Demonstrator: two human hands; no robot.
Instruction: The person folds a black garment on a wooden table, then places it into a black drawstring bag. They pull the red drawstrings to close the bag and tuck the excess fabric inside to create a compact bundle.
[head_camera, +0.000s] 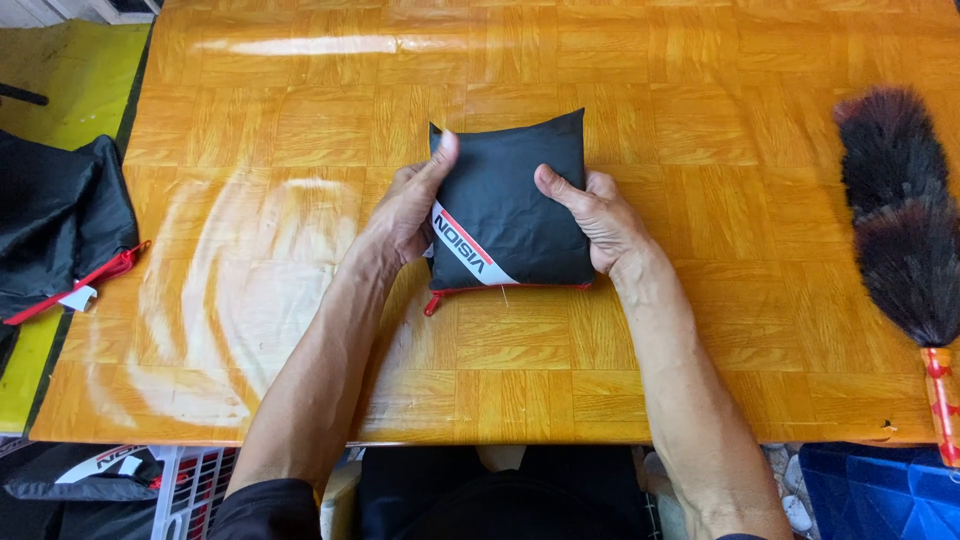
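Black zippered pouch, packed square, red zip edge nearest the person: lay mid-table. Left hand and right hand clamped its sides, thumbs pressed on top, apparently flattening it. Feather duster lay apart, right.

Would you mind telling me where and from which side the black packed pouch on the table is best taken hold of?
Probably by its two short side edges, one hand from each side. The black pouch lies flat, square and puffy on the wooden table, its red zip along the near edge. The left hand and right hand already flank it there, thumbs on top.
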